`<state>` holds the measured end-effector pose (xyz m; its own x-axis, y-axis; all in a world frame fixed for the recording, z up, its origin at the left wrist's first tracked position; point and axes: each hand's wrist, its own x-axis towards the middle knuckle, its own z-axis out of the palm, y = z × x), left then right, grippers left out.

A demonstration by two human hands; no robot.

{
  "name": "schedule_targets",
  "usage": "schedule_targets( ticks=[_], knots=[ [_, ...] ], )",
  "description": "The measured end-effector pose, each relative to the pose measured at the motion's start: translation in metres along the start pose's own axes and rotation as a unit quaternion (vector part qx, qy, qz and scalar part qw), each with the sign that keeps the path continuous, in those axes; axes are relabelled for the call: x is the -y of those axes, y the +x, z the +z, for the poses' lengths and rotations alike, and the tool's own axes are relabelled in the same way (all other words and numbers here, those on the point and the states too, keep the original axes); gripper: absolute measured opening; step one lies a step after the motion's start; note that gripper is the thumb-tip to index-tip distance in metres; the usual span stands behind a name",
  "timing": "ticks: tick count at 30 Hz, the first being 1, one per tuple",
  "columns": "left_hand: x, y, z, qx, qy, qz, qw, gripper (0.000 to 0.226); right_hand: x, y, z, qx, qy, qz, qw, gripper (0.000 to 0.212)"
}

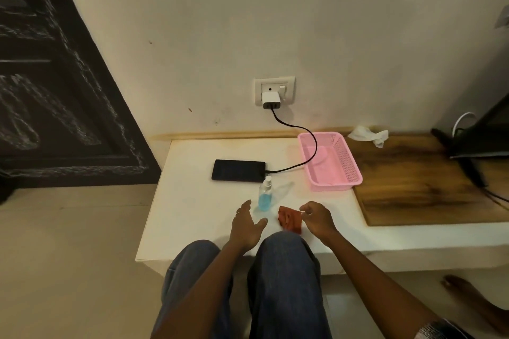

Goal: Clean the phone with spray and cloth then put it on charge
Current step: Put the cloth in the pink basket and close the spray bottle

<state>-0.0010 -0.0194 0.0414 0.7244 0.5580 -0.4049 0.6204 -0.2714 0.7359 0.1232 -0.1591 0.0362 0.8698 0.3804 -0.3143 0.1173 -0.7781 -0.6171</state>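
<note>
On the white table [192, 215] the phone [238, 170] lies flat with its cable [300, 129] plugged in. No readable writing. Spray bottle [265, 195] holds blue liquid; the pink basket [330, 159] holds only a loop of cable. Your left hand [246, 226] is released; your right hand [316, 219], loosely curled, is beside the red cloth [289, 219], grip unclear.

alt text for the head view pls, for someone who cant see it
A black phone lies on a white table, its black cable running to a white wall charger. Nearer, the open left hand and right hand flank a blue-liquid spray bottle and red cloth.
</note>
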Motion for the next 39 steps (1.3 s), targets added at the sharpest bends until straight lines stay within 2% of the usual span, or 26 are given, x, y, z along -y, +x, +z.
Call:
schedule_targets(
  ticks=[6,9,16,21,27,31,34,37,39],
  knots=[
    [0.014,0.026,0.013,-0.039,0.038,-0.010,0.998,0.071,-0.004,0.023,0.022,-0.010,-0.021,0.013,1.000,0.031],
    [0.022,0.036,0.020,-0.053,0.095,-0.001,0.994,0.074,-0.004,0.031,0.033,-0.005,-0.048,0.025,0.999,0.032],
    [0.025,0.053,0.037,-0.114,0.159,0.027,0.980,0.071,-0.005,0.034,0.034,0.008,-0.068,0.049,0.996,0.016],
    [0.032,0.061,0.045,-0.161,0.162,0.039,0.973,0.065,-0.003,0.022,0.003,0.006,0.165,0.037,0.986,0.016],
    [0.045,0.065,0.054,-0.238,0.172,0.082,0.952,0.063,-0.001,0.034,-0.058,-0.056,0.278,-0.032,0.959,0.010],
    [0.047,0.067,0.057,-0.261,0.191,0.087,0.942,0.059,0.001,0.061,-0.091,-0.108,0.258,-0.062,0.958,0.009],
    [0.047,0.068,0.059,-0.279,0.200,0.096,0.934,0.055,-0.004,0.091,-0.100,-0.139,0.218,-0.033,0.965,0.017],
    [0.047,0.068,0.059,-0.289,0.207,0.101,0.929,0.055,-0.006,0.120,-0.101,-0.127,0.180,0.018,0.975,0.014],
    [0.047,0.068,0.059,-0.289,0.210,0.102,0.928,0.055,-0.005,0.136,-0.097,-0.106,0.168,0.036,0.979,0.018]
  ],
)
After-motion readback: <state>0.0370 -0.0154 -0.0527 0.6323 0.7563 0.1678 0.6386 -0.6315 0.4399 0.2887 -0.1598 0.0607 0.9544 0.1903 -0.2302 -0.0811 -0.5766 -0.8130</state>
